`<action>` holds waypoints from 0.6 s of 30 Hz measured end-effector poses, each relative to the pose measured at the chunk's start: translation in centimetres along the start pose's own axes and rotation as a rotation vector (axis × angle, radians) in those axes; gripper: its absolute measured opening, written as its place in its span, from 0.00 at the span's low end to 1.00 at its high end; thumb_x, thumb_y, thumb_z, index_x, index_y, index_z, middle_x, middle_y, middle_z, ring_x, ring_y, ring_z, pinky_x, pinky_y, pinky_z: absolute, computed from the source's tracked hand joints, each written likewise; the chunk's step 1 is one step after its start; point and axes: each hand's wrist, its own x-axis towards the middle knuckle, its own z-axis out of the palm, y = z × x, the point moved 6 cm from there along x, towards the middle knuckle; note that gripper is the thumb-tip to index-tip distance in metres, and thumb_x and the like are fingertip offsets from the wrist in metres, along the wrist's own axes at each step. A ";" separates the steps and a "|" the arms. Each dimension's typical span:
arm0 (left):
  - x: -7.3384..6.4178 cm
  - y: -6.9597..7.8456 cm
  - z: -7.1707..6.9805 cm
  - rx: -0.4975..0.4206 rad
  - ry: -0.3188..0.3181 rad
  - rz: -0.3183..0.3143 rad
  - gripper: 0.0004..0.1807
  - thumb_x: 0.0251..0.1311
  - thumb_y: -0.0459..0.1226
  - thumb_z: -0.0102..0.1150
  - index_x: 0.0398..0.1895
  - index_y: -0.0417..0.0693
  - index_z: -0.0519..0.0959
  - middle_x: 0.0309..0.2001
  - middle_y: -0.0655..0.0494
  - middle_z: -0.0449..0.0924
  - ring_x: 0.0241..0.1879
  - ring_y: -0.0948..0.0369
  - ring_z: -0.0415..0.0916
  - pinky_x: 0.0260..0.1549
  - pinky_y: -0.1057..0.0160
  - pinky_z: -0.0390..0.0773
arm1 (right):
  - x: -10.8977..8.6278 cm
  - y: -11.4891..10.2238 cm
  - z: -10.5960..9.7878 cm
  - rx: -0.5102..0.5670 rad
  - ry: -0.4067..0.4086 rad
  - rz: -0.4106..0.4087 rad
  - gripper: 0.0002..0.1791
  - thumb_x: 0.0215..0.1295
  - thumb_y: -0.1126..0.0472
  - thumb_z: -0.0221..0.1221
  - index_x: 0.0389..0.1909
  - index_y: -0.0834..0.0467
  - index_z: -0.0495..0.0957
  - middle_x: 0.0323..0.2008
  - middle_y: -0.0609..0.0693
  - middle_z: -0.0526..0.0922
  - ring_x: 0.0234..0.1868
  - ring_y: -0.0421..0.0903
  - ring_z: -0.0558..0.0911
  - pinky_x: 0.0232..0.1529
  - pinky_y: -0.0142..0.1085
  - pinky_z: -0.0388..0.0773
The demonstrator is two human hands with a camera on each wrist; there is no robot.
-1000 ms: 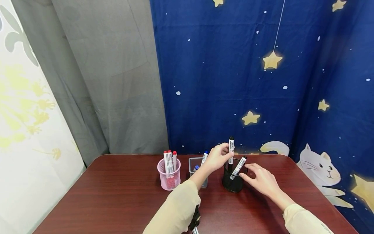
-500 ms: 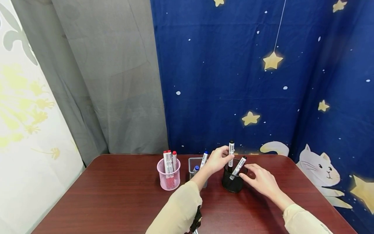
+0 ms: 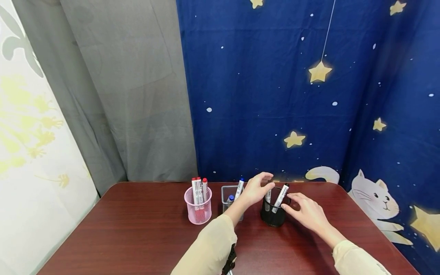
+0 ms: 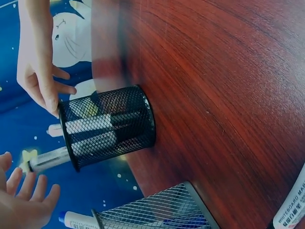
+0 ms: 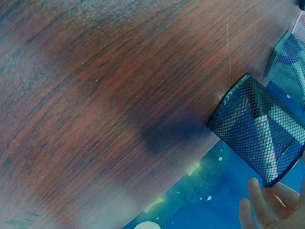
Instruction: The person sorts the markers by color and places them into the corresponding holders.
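Observation:
A black mesh pen holder stands on the table with two white whiteboard markers in it. One marker with a black cap leans toward the right rim; the other marker sits lower at the left. My left hand hovers left of the rim, its fingers apart and holding nothing. Its fingertips appear close to a marker end in the left wrist view. At the right rim, my right hand touches the holder with thumb and a fingertip. Its other fingers extend loosely outside the holder.
A pink mesh holder with several red-capped markers stands at the left. Between the holders is a square mesh holder with blue-capped markers, partly behind my left forearm. Another whiteboard marker lies near the left wrist camera.
The upright black-capped marker that my left hand pinched was lowered, then let go, and now sits down inside the black holder. The left fingers have spread. My right hand stays at the rim.

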 end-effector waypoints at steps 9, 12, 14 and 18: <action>-1.1 1.6 -1.2 -0.038 0.063 0.115 0.15 0.58 0.37 0.54 0.48 0.42 0.73 0.45 0.52 0.73 0.47 0.63 0.70 0.42 0.70 0.69 | -0.1 -0.2 -0.1 0.004 -0.008 -0.005 0.26 0.49 0.43 0.61 0.42 0.58 0.79 0.41 0.50 0.78 0.36 0.46 0.78 0.32 0.48 0.72; -2.0 2.3 -1.9 -0.080 0.067 0.143 0.14 0.58 0.35 0.54 0.47 0.42 0.73 0.44 0.51 0.74 0.45 0.63 0.71 0.39 0.71 0.70 | -0.1 -0.3 -0.1 0.004 -0.008 -0.007 0.26 0.49 0.42 0.60 0.42 0.58 0.79 0.41 0.50 0.78 0.36 0.47 0.78 0.32 0.48 0.72; -3.0 3.5 -2.6 -0.115 0.050 0.168 0.13 0.58 0.32 0.53 0.47 0.39 0.73 0.44 0.49 0.74 0.44 0.59 0.72 0.39 0.70 0.71 | -0.1 -0.2 -0.1 0.005 -0.003 -0.010 0.26 0.49 0.42 0.60 0.42 0.58 0.79 0.41 0.50 0.78 0.36 0.46 0.78 0.32 0.48 0.72; -5.4 5.9 -3.8 -0.151 -0.015 0.220 0.11 0.56 0.27 0.52 0.44 0.34 0.73 0.41 0.43 0.76 0.42 0.53 0.74 0.38 0.68 0.72 | 0.0 -0.2 -0.1 0.002 0.003 -0.014 0.26 0.49 0.42 0.61 0.41 0.58 0.79 0.40 0.50 0.78 0.35 0.46 0.78 0.31 0.47 0.72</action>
